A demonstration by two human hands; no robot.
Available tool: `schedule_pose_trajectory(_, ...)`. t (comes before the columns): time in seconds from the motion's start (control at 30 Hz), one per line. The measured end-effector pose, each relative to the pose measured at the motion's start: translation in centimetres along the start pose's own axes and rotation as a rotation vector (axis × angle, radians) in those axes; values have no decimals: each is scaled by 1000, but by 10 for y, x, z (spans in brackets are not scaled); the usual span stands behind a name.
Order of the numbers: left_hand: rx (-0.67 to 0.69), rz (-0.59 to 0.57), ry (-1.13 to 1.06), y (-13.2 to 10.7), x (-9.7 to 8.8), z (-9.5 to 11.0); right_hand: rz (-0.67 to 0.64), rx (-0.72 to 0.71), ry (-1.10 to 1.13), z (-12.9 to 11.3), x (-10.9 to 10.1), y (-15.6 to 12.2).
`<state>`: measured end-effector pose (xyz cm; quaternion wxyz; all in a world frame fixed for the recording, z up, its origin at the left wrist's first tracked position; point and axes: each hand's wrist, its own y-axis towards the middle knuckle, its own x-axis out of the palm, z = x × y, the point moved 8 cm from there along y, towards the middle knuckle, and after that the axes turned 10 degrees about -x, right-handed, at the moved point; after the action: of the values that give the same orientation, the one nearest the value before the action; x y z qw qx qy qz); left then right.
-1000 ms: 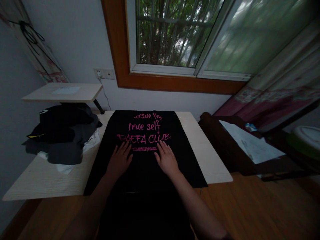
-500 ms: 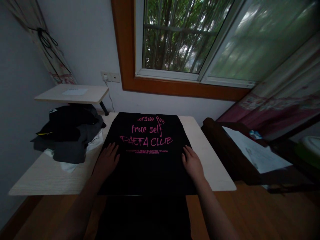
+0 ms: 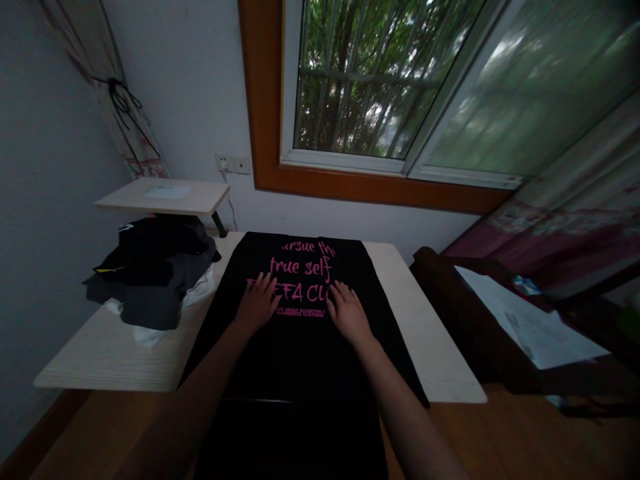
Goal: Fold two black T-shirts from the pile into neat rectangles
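Observation:
A black T-shirt with pink lettering lies spread flat on the light wooden table. My left hand rests on the left part of the print, fingers apart and pointing away from me. On the right part of the print lies my right hand, its fingers also stretched out. Both palms are down on the cloth, and between them a gap shows some of the letters. Parts of the large pink words are hidden under the fingers.
A heap of black, grey and white clothes lies at the table's left, below a small raised shelf. The light table stands against the wall under a window. To the right, papers lie on dark furniture.
Both hands have moved inward from the shirt's side edges onto the print, closer together. The camera view has shifted slightly, and the shirt's lower right edge now reaches farther out.

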<state>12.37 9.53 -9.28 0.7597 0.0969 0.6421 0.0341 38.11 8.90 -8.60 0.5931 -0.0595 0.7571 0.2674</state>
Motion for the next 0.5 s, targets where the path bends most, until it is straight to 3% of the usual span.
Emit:
schedule_pose_trajectory(0.23,-49,19,1,14,9,-20,3,-6,0,11,15,3)
schedule_pose_trajectory(0.5,-47,38,9,12,11,-29,15,37,-7,28,9,-6)
